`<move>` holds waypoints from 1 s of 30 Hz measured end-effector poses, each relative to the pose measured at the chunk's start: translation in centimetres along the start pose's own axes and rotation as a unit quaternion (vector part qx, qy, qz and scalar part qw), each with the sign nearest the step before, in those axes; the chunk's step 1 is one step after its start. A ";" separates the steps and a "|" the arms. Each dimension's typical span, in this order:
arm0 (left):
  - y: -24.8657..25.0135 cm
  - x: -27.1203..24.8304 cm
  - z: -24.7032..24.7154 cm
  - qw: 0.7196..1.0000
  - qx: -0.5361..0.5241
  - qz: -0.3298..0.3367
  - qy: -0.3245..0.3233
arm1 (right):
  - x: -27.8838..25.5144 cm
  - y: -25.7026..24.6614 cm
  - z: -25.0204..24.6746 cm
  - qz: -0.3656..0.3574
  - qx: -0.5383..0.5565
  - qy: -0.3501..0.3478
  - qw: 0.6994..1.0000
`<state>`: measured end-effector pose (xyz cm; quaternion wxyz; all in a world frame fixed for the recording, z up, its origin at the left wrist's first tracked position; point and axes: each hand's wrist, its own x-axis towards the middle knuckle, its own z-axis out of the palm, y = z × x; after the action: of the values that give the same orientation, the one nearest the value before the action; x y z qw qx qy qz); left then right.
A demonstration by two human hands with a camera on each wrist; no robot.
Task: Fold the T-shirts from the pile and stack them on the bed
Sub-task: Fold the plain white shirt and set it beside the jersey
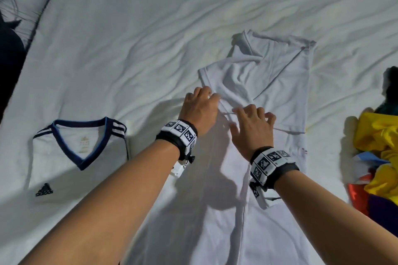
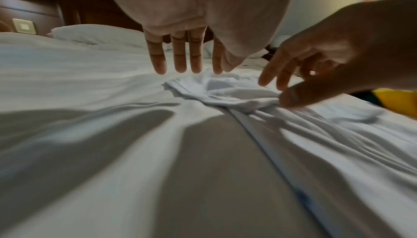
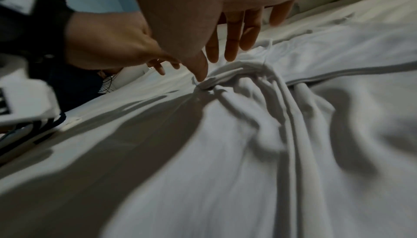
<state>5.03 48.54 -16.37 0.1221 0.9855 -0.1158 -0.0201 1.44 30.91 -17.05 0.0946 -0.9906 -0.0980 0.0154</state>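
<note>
White shirt (image 1: 265, 84) flat on the bed (image 1: 150, 28), top part bunched up. Left hand (image 1: 199, 109) just above its left edge, fingers (image 2: 178, 54) straight and a bit apart, holding nothing. Right hand (image 1: 252, 127) beside it, fingers spread, thumb (image 3: 200, 70) touching a fold. Folded jersey (image 1: 79, 157) on the left. Bright pile (image 1: 379, 153) on the right.
</note>
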 end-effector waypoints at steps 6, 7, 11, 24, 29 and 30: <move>-2.0 8.5 0.7 0.994 0.018 -0.095 -0.046 | 4.5 -0.4 1.7 -0.044 -0.011 -0.038 0.998; -2.1 9.4 0.9 0.993 0.017 -0.105 -0.049 | 4.9 -0.3 2.0 -0.043 -0.013 -0.046 0.998; -1.8 11.7 1.7 0.989 0.016 -0.131 -0.067 | 5.5 0.1 2.6 -0.051 0.032 0.007 0.998; 5.4 11.4 -3.3 0.907 -0.332 -0.255 0.035 | 2.4 5.9 -3.6 0.140 0.161 0.110 0.971; 6.2 7.5 -0.5 0.791 -0.482 -0.377 0.026 | -0.4 8.3 -2.8 0.156 0.112 0.080 0.978; 6.1 6.6 0.5 0.783 -0.484 -0.391 0.016 | -0.9 8.6 -2.3 0.154 0.093 0.064 0.982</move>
<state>10.07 41.10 -15.39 0.5665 0.7578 0.3066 -0.1042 2.29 22.04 -16.43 0.1884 -0.9797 0.0641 -0.0244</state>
